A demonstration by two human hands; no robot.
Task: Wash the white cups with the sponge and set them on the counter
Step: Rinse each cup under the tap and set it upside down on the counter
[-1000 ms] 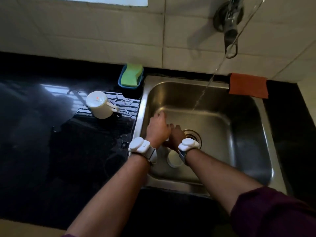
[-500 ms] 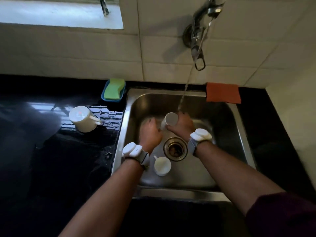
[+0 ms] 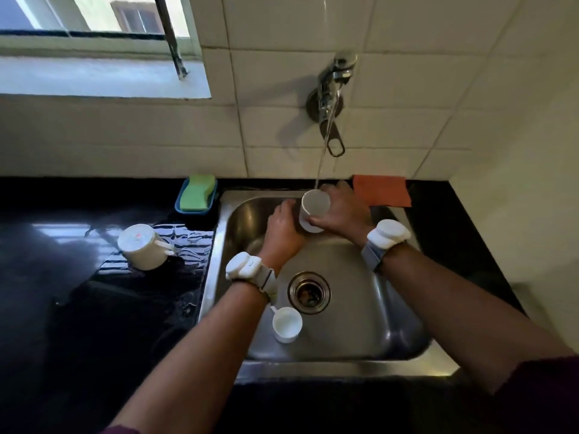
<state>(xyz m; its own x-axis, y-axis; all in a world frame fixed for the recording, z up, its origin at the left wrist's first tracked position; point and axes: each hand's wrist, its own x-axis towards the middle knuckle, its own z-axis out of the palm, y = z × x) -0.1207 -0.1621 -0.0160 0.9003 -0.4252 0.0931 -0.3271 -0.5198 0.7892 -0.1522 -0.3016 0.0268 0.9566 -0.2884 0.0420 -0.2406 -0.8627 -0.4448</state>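
Head view | our right hand (image 3: pixel 340 211) grips a white cup (image 3: pixel 315 209) under the tap stream (image 3: pixel 322 158), above the sink (image 3: pixel 344 368) | left hand (image 3: pixel 283 228) just beside it, fingers hidden, we cannot tell | second cup (image 3: pixel 286 324) upright near the drain | third cup (image 3: pixel 142 245) inverted on the counter (image 3: pixel 62 308) | sponge (image 3: pixel 195 194) in its tray

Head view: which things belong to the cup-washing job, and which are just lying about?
Job: held white cup under running metal tap; upright white cup in steel sink; upturned white cup on black counter; green sponge in blue tray.
Lying about: flat orange cloth.
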